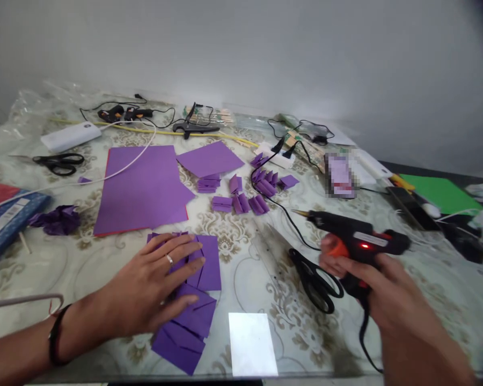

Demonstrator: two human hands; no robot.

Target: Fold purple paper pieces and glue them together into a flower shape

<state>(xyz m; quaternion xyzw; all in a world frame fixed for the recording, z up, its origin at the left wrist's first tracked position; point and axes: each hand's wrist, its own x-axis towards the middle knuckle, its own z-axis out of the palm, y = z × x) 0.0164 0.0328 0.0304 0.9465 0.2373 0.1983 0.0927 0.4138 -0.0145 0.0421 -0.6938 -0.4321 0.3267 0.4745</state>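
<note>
My left hand [161, 284] lies flat with its fingers spread over several cut purple paper pieces [185, 327] near the front of the table. My right hand [370, 279] is wrapped around the grip of a black hot glue gun [342, 228], a finger at its orange trigger. A red light glows on the gun's side, and its nozzle points left. Just below the nozzle lie black-handled scissors [314, 281]. Beyond them sits a cluster of small folded purple paper pieces [261, 185]. Large purple sheets [140, 187] lie behind my left hand.
Black scissors [60, 162], crumpled purple paper [56, 220] and a blue packet [14, 220] lie at the left. Other glue guns [124, 113], a white power strip [277, 155] and cables run along the back. A phone [340, 176] and green paper [440, 194] are at the right.
</note>
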